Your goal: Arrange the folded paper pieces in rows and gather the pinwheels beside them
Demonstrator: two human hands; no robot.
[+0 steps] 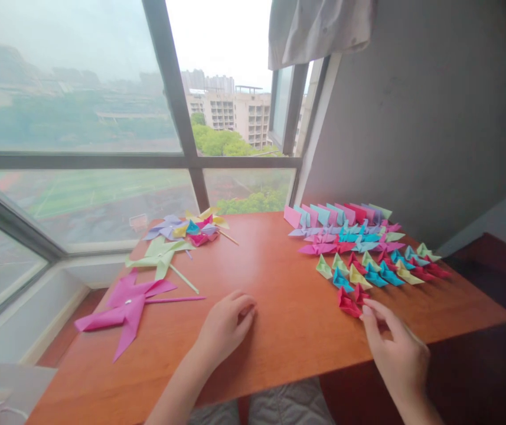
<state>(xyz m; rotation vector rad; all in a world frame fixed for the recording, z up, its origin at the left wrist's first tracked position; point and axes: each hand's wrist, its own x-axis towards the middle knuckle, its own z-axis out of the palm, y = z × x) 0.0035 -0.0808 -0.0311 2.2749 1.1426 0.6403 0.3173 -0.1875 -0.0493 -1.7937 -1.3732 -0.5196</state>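
Observation:
My right hand (397,348) pinches the right edge of a red folded-paper boat (348,303), which sits on the table at the front of the boats. Just behind it is another small red boat (359,293). Beyond these, rows of paper boats (373,275) in green, blue, yellow and red spread to the right. My left hand (228,321) rests on the tabletop near the middle, its fingers curled in and nothing visible in them. Nearest to it on the left is a magenta paper pinwheel (131,304), whose stick points toward this hand.
On the wooden table (253,260), a green pinwheel (160,255) and a cluster of several coloured pinwheels (191,229) lie at the back left. Folded paper cranes (350,235) and upright coloured paper pieces (336,213) line the back right. Windows border the far and left sides.

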